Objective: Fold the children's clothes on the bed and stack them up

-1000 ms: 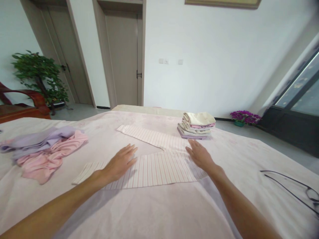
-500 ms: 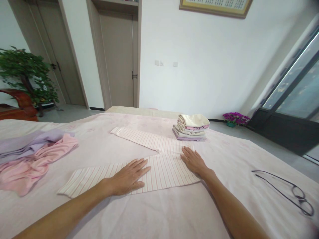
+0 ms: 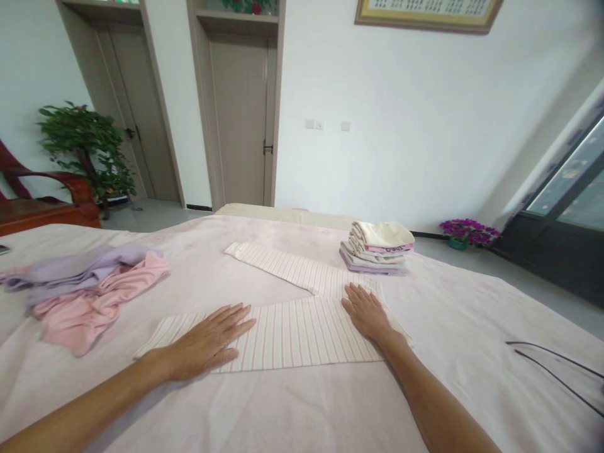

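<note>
A pink-and-white striped garment (image 3: 295, 321) lies flat on the pale pink bed sheet (image 3: 292, 402), one long part stretching away to the far left. My left hand (image 3: 207, 343) rests palm down on its near left part, fingers spread. My right hand (image 3: 367, 313) presses flat on the garment's right side, fingers apart. Neither hand grips anything.
A heap of loose pink and lilac clothes (image 3: 85, 286) lies at the left. A stack of folded clothes (image 3: 380, 246) sits beyond the right hand. Thin dark glasses arms (image 3: 552, 368) lie at the right edge. Doors, a potted plant (image 3: 87, 148) and a wooden chair (image 3: 42, 207) stand behind.
My left hand has slid left along the striped garment. My right hand stays flat on its right side. The view has shifted a little.
</note>
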Demonstrator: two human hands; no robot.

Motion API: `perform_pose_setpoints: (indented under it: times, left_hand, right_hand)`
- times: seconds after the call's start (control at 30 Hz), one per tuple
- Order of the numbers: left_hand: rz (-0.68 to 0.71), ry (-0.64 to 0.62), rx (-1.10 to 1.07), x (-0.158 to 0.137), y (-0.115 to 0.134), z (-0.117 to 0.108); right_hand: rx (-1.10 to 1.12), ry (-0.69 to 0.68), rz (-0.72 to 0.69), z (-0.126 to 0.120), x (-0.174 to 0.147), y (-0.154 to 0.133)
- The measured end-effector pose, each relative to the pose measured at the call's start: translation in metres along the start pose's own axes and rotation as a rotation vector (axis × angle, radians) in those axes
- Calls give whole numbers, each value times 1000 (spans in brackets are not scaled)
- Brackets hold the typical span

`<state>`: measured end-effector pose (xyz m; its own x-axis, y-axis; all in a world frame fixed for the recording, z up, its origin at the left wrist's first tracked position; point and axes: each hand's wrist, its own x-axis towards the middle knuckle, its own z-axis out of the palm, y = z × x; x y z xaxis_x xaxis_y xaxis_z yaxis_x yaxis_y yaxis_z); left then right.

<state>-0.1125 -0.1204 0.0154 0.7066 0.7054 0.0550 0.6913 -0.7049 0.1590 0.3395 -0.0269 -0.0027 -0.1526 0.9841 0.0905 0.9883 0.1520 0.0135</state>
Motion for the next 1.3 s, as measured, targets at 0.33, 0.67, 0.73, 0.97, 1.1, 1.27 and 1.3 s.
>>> perform_pose_setpoints:
  times: [0.33,0.67,0.73,0.97,1.1,1.27,1.3]
  left_hand:
    - [-430,195,63,-81,-63,3]
    - [-625,313,138,-80,-80,17]
    - [-637,317,145,-79,-80,17]
    - [-646,312,138,-79,-76,12]
    - [-694,237,158,-65,-62,-5]
    - [-1031,209,214,-22,-47,-16]
    - [-1060,227,222,-15,-47,-14]
  right_hand:
    - [-6,44,12,5,3,2]
    - [30,66,22,2,3,-1]
    - [28,65,29,1,2,-2]
    - [30,89,32,-1,2,-5]
    - [37,84,32,-3,2,-6]
    - [39,67,50,-5,2,-6]
    - [41,65,52,-5,2,-6]
